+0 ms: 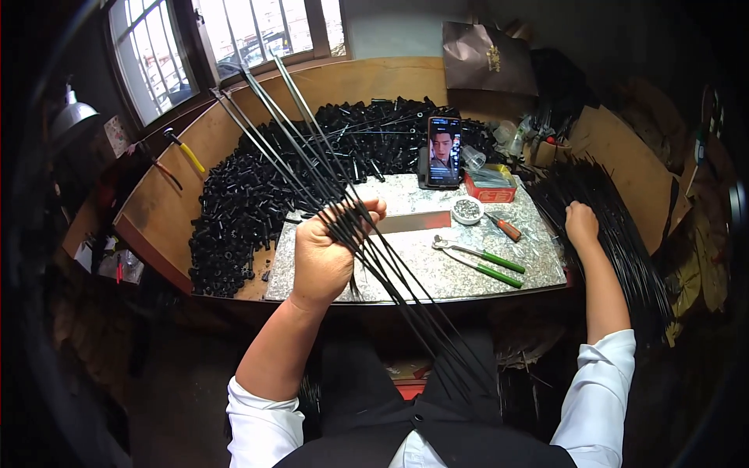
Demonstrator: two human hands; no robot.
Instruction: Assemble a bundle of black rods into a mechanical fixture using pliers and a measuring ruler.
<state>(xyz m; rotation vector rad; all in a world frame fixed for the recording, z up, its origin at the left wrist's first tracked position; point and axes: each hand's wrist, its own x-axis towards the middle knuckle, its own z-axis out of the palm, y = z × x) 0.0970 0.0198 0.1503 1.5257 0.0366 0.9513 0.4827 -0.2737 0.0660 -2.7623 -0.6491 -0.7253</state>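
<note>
Left grip [326, 248]: closed around a loose bunch of thin black rods [374, 265], fingers curled over their middle. You hold the bunch raised in front of the tabletop's near edge, slanting from upper left to lower right. Upper ends split into several clusters and catch the light as pale grey; lower ends spread out over your lap.

Right grip [582, 222]: at the left edge of a large heap of black rods [624, 242], your arm stretched out to the right. Fingers partly hidden; cannot tell how far they are bent or whether they have hold of any rod. The heap lies along the right side of the speckled tabletop [445, 281], its rods running lengthwise toward you.

On the tabletop, between your two grips: green-handled pliers [503, 262], handles spread; behind them a white dish [468, 223] of small metallic pieces, with an orange-handled tool [509, 228] just right of it. Farther back, a red box [495, 191] sits beside a phone [444, 152] propped upright, screen lit.

Left and rear: a broad pile of small black parts [234, 210] against the curved wooden border [156, 207]. A yellow-handled hammer [191, 155] rests at that border, to your left.
</note>
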